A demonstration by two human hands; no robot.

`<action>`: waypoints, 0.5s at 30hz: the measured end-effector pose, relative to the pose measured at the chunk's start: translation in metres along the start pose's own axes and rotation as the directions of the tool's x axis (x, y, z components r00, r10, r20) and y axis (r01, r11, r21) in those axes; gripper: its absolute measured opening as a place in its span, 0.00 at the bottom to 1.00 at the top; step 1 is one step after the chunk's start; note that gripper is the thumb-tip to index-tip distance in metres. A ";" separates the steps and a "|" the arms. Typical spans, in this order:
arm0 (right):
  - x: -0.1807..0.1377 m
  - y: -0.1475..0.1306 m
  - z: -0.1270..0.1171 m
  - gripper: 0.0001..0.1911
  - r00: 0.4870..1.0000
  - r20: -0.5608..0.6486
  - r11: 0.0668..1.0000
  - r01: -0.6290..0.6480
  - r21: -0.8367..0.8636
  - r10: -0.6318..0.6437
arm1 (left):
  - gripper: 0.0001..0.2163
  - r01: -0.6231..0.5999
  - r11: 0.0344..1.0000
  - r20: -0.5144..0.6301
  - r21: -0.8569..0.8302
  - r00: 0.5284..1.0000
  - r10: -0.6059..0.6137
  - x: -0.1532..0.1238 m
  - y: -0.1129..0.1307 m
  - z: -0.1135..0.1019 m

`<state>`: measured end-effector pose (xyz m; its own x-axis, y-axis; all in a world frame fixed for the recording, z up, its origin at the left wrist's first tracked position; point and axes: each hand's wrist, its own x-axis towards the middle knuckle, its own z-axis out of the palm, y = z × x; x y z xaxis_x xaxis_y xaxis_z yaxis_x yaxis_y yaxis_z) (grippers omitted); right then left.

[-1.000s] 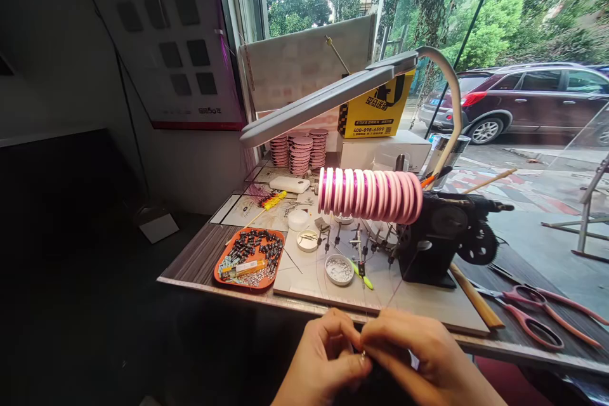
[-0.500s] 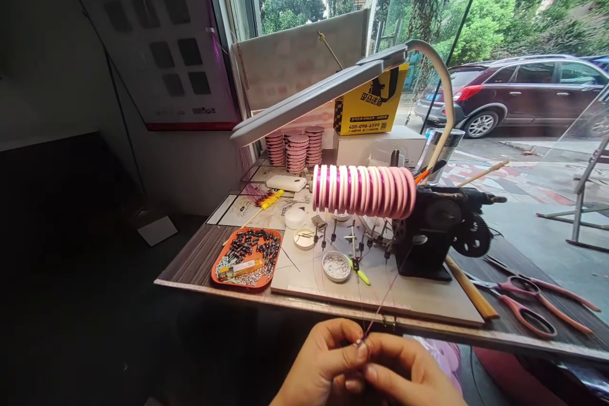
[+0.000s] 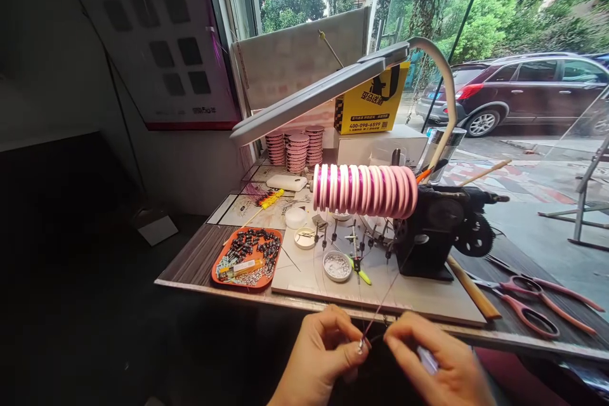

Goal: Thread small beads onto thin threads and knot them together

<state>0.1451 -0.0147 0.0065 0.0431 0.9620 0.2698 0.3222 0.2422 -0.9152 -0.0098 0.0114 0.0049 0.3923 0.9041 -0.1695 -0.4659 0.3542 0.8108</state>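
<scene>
My left hand point(image 3: 324, 349) is closed in a pinch on a thin purple fishing line point(image 3: 380, 307) in front of the board's near edge. Something small and shiny shows at its thumb tip, too small to name. To its right, my right hand point(image 3: 435, 355) also pinches, and a short dark strand of line runs between the two hands. From the left fingertips the line rises toward the black winding machine point(image 3: 425, 235). This machine carries a row of pink and white ring spools point(image 3: 364, 190). A white dish of small beads point(image 3: 337, 266) sits beyond the hands.
An orange tray point(image 3: 223, 280) of small black and metal parts stands at the left. Scissors point(image 3: 528, 317) and a wooden stick point(image 3: 473, 288) lie at the right. Overhead reaches a lamp point(image 3: 314, 95); stacked pink spools point(image 3: 297, 152) and a yellow box point(image 3: 368, 101) stand behind.
My right hand has moved right, away from the left hand, drawing out a short strand. My left hand stays almost in place, still pinching the line.
</scene>
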 end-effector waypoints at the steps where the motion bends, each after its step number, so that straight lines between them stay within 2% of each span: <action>1: 0.004 0.001 -0.005 0.12 0.987 -0.066 0.980 0.139 -0.146 -0.150 | 0.10 -0.028 0.998 -0.015 0.049 0.999 0.029 -0.001 0.003 0.001; 3: 0.013 0.000 -0.013 0.10 0.907 -0.073 0.856 0.362 -0.369 -0.415 | 0.10 -0.046 0.992 -0.008 0.121 0.999 0.048 -0.001 0.010 0.002; 4: 0.018 0.000 -0.015 0.10 0.864 -0.044 0.787 0.435 -0.438 -0.502 | 0.09 -0.044 0.988 0.004 0.147 0.999 0.044 -0.002 0.012 0.003; 5: 0.022 -0.001 -0.016 0.10 0.830 -0.010 0.728 0.484 -0.485 -0.558 | 0.09 -0.037 0.985 0.016 0.168 0.999 0.034 -0.002 0.014 0.004; 7: 0.028 -0.002 -0.015 0.11 0.797 0.032 0.665 0.525 -0.531 -0.604 | 0.08 -0.007 0.981 0.027 0.194 1.000 0.002 -0.001 0.017 0.006; 9: 0.031 -0.002 -0.013 0.11 0.787 0.044 0.649 0.538 -0.538 -0.615 | 0.08 0.033 0.978 0.010 0.207 0.999 -0.036 0.000 0.018 0.007; 12: 0.030 -0.004 -0.012 0.10 0.801 0.067 0.659 0.534 -0.530 -0.595 | 0.10 0.077 0.964 -0.049 0.253 0.997 -0.067 0.003 0.018 0.009; 15: 0.029 -0.006 -0.013 0.08 0.818 0.079 0.670 0.518 -0.531 -0.569 | 0.13 0.011 0.943 -0.040 0.332 0.999 0.002 0.005 0.018 0.010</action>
<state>0.1568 0.0096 0.0238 -0.2229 0.6591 0.7183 0.7408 0.5934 -0.3147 -0.0084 0.0203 0.0243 0.3590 0.9138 -0.1900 -0.1722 0.2649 0.9488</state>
